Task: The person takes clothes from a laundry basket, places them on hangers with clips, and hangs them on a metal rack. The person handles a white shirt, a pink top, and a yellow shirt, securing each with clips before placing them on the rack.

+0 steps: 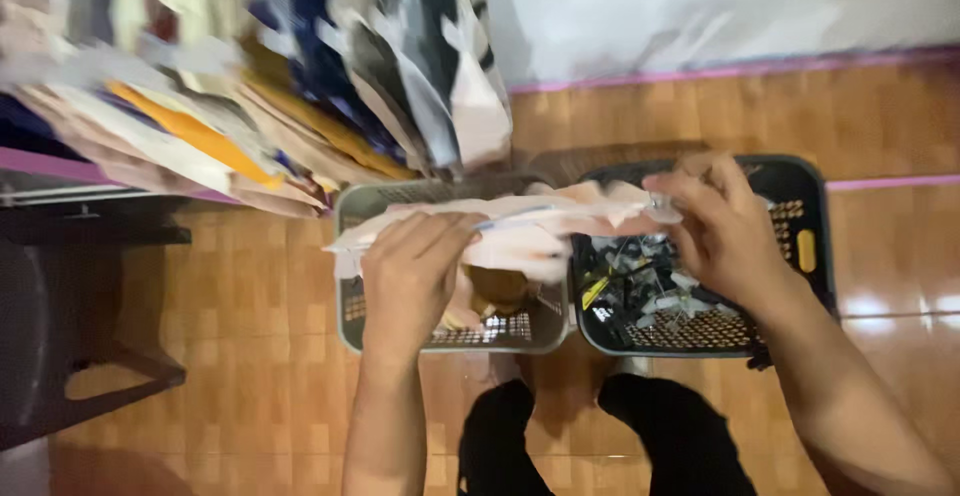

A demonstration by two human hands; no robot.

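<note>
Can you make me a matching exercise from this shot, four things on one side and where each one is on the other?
Things:
1. left hand
2. right hand
3. grey basket
4. dark basket

Places:
A. on the floor, right of the other basket
B. gripping the pale bag at its left end
C. on the floor, under the hanging bags
D. gripping the pale bag at its right end

Pairs: 1-B, 2-D, 3-C, 4-A

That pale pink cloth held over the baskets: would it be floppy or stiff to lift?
Probably floppy: the pale cloth sags and creases between the left hand and right hand. Likely light, since fingertip grips hold it above the grey basket.
</note>
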